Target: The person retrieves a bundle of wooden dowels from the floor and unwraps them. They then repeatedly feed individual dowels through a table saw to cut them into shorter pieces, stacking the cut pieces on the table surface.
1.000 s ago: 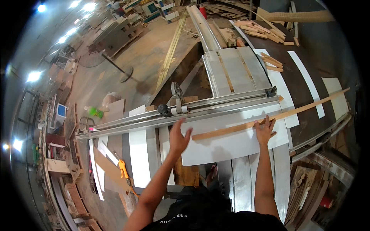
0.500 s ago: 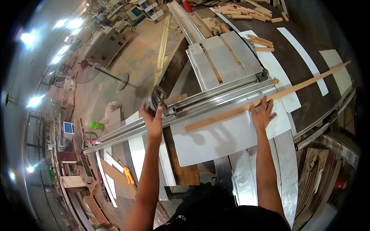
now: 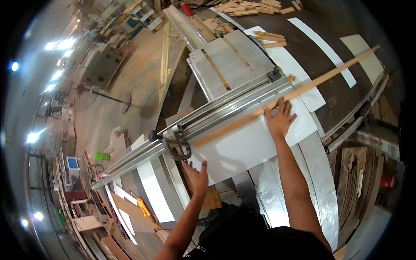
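Dusty floor (image 3: 145,65) spreads behind the desk (image 3: 265,184). Loosely spread and empty, the left hand (image 3: 198,177) is beside the metal stop (image 3: 177,143), now flipped over the rail (image 3: 232,112); the splayed right hand (image 3: 279,121) touches the wooden strip (image 3: 234,124) on the white board (image 3: 242,154), nearer the rail than before.

left hand (image 3: 197,175): kinda loosely cupped, thumb poking out away from the fingers
right hand (image 3: 280,121): palm down, fingers pretty spread out
forearms (image 3: 294,177): both bare, angled inward, right hand's further forward
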Tool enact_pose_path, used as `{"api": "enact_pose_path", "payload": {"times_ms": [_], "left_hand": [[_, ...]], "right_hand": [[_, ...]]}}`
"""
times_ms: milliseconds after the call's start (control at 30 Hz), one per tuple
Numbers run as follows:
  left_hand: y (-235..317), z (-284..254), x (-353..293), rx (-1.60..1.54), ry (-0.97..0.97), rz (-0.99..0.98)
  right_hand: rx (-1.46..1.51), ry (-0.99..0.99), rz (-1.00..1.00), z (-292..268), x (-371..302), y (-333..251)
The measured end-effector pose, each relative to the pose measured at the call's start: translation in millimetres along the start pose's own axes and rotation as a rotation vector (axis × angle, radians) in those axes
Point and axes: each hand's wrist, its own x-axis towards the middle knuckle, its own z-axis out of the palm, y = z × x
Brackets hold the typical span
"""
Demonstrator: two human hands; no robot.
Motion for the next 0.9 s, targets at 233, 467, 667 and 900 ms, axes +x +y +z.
{"api": "enact_pose_path", "payload": {"times_ms": [233, 467, 667, 900], "left_hand": [[44, 71, -27, 0.311, -0.334, 0.675], [101, 119, 128, 0.853, -0.354, 0.968], [56, 136, 143, 0.794, -0.109, 1.141], [47, 141, 141, 0.805, -0.005, 1.172]], "right_hand": [[0.002, -0.031, 0.004, -2, -2, 1], [-0.065, -0.110, -0.029, -7, -1, -4], [-0.098, -0.130, -0.046, -1, 0, -6], [0.312, -0.021, -0.064, -6, 0, 9]]}}
